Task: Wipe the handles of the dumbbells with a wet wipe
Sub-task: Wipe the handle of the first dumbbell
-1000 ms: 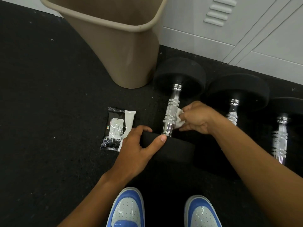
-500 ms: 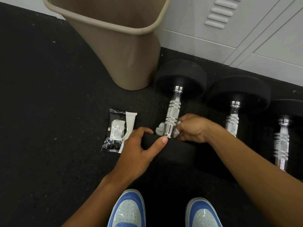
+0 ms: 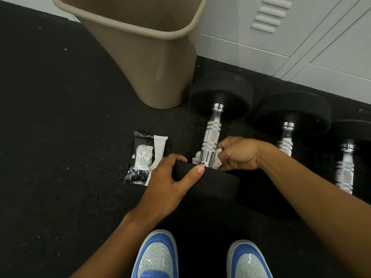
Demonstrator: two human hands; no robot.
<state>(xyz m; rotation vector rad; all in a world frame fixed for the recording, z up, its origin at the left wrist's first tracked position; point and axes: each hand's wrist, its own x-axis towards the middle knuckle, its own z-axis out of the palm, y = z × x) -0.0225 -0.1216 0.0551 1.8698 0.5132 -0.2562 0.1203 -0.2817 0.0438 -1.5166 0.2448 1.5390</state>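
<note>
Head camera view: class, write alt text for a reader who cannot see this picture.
The right hand wraps a white wet wipe round the near end of a dumbbell's chrome handle, while the left hand grips its near black weight. Two more dumbbells lie to the right; a wipes packet and tan bin sit left.

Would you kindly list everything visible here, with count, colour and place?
Dumbbells: three, black ends, chrome handles, side by side on the floor by the lockers.
Wet wipe: one, white, wrapped round the near end of the left dumbbell's handle.
Wipe packet: one, black and white, floor left of the dumbbells.
Bin: one, tan, behind the packet.
Lockers: grey, top right.
Floor: black.
Shoes: two, blue and white, bottom.
Left hand: grips the near dumbbell end.
Right hand: holds the wipe.
</note>
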